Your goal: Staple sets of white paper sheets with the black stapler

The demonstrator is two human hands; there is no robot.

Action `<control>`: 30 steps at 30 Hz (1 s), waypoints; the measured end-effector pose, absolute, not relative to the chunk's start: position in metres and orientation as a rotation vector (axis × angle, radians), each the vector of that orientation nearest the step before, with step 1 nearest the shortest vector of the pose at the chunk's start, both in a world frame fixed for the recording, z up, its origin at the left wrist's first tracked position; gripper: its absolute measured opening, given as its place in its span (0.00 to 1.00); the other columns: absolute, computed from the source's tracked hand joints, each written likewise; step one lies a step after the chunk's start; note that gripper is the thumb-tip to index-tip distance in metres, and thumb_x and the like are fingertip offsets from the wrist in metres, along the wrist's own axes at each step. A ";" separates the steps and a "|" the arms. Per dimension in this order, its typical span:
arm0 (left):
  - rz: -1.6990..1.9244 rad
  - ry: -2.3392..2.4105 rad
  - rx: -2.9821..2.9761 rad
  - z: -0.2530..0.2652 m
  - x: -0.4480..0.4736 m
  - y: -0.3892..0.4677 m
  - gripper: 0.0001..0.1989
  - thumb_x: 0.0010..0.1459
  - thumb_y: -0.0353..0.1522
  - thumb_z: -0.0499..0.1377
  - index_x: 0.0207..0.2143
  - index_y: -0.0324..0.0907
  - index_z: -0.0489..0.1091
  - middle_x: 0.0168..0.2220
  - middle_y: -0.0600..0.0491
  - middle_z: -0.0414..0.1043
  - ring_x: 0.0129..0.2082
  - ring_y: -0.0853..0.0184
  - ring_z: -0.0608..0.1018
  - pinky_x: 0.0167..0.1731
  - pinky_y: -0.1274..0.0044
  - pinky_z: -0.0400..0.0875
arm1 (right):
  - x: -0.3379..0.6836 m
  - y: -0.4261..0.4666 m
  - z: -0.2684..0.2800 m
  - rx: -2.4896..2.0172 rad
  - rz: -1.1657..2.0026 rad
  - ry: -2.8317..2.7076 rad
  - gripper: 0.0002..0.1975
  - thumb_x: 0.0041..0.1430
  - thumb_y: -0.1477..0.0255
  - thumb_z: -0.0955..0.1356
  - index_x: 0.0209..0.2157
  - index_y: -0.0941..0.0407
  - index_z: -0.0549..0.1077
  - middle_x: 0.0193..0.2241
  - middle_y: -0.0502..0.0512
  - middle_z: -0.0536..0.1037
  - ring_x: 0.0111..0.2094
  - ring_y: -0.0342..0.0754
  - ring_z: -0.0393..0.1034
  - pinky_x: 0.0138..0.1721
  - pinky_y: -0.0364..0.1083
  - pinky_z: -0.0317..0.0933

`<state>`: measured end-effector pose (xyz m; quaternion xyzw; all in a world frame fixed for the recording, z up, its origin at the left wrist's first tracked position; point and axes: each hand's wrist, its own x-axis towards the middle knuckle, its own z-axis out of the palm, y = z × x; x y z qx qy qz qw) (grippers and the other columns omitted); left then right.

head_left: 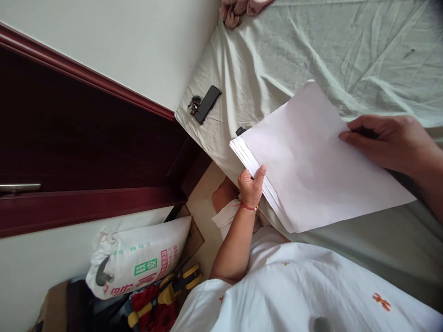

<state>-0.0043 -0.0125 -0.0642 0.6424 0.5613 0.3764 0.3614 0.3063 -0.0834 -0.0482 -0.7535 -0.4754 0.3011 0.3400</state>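
Note:
A stack of white paper is held over the bed in front of me, its near left edge fanned into several layers. My left hand grips that edge, thumb on top and fingers underneath, with a red string bracelet at the wrist. At the far right edge, my right hand pinches the paper between thumb and fingers. The top sheet is blank and slightly bowed. A small black object peeks out behind the stack's left corner; its kind is hidden.
A black phone and a bunch of keys lie at the corner of the bed sheet. Pinkish cloth rests at the back. On the left are a dark red door, a printed white sack and a yellow tool-like object.

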 end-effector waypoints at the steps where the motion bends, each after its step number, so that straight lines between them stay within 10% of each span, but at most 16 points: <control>1: 0.971 1.449 1.659 -0.064 -0.004 -0.013 0.24 0.57 0.51 0.67 0.23 0.41 0.68 0.22 0.58 0.67 0.26 0.71 0.68 0.31 0.79 0.66 | 0.306 -0.083 -0.048 -1.960 0.782 -1.236 0.16 0.55 0.55 0.70 0.38 0.51 0.82 0.27 0.49 0.80 0.26 0.45 0.69 0.29 0.46 0.60; 30: 1.028 1.380 1.649 -0.068 -0.005 -0.012 0.17 0.58 0.45 0.68 0.37 0.40 0.81 0.39 0.48 0.85 0.41 0.62 0.85 0.49 0.74 0.76 | 0.304 -0.084 -0.057 -1.840 0.712 -1.129 0.16 0.57 0.60 0.73 0.44 0.52 0.80 0.31 0.49 0.78 0.30 0.41 0.68 0.34 0.45 0.60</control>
